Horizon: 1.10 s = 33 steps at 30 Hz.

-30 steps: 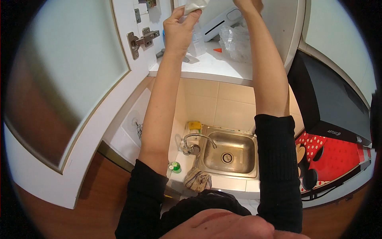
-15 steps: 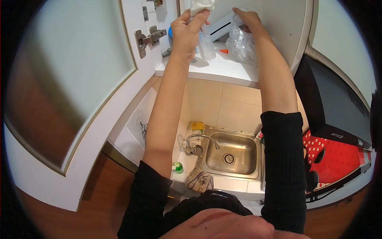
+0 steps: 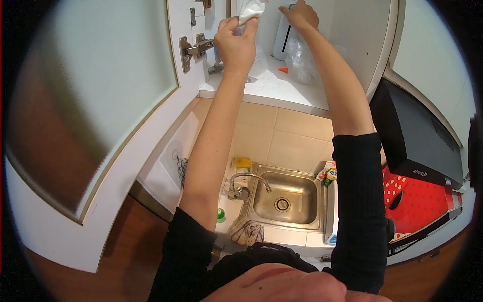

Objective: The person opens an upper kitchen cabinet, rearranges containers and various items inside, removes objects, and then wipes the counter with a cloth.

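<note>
High in the open cupboard, my left hand (image 3: pixel 237 49) pinches a small clear bag of white powder (image 3: pixel 251 12) between thumb and fingers. A translucent plastic container (image 3: pixel 260 62) stands behind that hand, partly hidden. My right hand (image 3: pixel 304 17) grips the top of a white case with a long black slot (image 3: pixel 280 44), which is nearly upright on the shelf. What the case is, I cannot tell. Crumpled clear plastic (image 3: pixel 301 61) lies just below my right wrist, and a small orange pointed piece (image 3: pixel 283 70) rests beside it.
The cupboard door (image 3: pixel 126 95) hangs wide at left on metal hinges (image 3: pixel 193 49). Below the shelf (image 3: pixel 271 93) are a steel sink (image 3: pixel 287 221), a tap (image 3: pixel 246 181), a cloth (image 3: pixel 246 231) and a yellow sponge (image 3: pixel 243 162). A black range hood (image 3: pixel 422 136) juts out at right.
The white case has gone from leaning at a slant to nearly upright, with my right hand moving left and up on it. My left hand still holds the powder bag, slightly lower.
</note>
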Each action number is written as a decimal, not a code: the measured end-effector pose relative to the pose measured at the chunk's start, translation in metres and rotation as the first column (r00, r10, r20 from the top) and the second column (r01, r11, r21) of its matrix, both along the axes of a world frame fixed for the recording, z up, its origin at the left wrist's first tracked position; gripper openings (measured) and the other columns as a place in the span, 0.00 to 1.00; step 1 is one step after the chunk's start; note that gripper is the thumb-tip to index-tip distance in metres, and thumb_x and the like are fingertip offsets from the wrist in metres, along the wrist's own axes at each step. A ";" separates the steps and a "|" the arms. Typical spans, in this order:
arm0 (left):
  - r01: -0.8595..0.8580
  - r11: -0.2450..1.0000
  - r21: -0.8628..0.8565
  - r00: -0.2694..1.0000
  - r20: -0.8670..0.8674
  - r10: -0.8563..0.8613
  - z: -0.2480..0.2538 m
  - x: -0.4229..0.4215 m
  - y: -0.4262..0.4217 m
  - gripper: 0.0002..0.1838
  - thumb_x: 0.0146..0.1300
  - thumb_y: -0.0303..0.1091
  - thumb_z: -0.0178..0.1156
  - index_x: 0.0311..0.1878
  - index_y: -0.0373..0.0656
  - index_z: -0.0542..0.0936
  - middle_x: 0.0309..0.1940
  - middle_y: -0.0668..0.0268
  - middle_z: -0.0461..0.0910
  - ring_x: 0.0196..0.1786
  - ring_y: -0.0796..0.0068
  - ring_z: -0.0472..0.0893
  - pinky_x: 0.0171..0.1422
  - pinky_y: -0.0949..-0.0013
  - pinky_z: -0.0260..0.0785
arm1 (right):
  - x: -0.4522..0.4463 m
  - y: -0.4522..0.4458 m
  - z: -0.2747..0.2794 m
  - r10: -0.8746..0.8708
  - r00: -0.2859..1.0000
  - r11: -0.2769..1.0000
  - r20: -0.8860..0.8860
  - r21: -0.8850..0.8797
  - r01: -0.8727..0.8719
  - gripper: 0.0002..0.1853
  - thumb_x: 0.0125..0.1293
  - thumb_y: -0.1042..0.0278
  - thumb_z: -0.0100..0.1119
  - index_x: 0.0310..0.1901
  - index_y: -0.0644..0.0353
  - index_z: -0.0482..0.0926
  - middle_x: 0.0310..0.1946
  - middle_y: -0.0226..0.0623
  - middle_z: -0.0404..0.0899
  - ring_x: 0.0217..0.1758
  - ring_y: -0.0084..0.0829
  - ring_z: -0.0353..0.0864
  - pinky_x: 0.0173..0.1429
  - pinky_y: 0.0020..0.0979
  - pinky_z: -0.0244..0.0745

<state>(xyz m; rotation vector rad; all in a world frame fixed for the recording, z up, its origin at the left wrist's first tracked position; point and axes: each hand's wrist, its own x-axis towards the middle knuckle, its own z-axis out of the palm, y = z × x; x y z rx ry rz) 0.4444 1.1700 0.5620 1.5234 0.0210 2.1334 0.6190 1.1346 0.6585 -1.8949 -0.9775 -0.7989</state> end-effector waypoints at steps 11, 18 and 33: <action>-0.057 0.996 -0.069 0.993 0.103 0.064 0.003 -0.004 -0.002 0.13 0.57 0.36 0.68 0.40 0.36 0.85 0.38 0.59 0.78 0.39 0.65 0.78 0.46 0.64 0.69 | -0.011 0.053 0.001 0.080 0.996 0.996 0.024 0.023 -0.081 0.34 0.62 0.46 0.61 0.57 0.70 0.70 0.51 0.57 0.78 0.55 0.52 0.78 0.59 0.45 0.74; -0.050 0.993 -0.111 0.994 0.089 0.060 0.003 -0.009 -0.008 0.13 0.58 0.37 0.68 0.40 0.37 0.86 0.33 0.66 0.80 0.33 0.78 0.76 0.40 0.72 0.68 | -0.032 0.041 0.000 0.128 0.982 0.982 -0.137 -0.123 -0.145 0.45 0.62 0.34 0.53 0.66 0.71 0.61 0.58 0.58 0.74 0.62 0.51 0.75 0.64 0.44 0.70; 0.011 0.997 -0.081 0.996 0.090 -0.004 0.001 -0.004 -0.002 0.14 0.57 0.37 0.68 0.41 0.36 0.86 0.36 0.63 0.81 0.36 0.76 0.77 0.43 0.71 0.69 | -0.007 0.022 0.008 0.228 0.890 0.971 -0.395 0.023 -0.238 0.48 0.68 0.32 0.37 0.74 0.69 0.45 0.71 0.60 0.57 0.74 0.54 0.58 0.76 0.47 0.54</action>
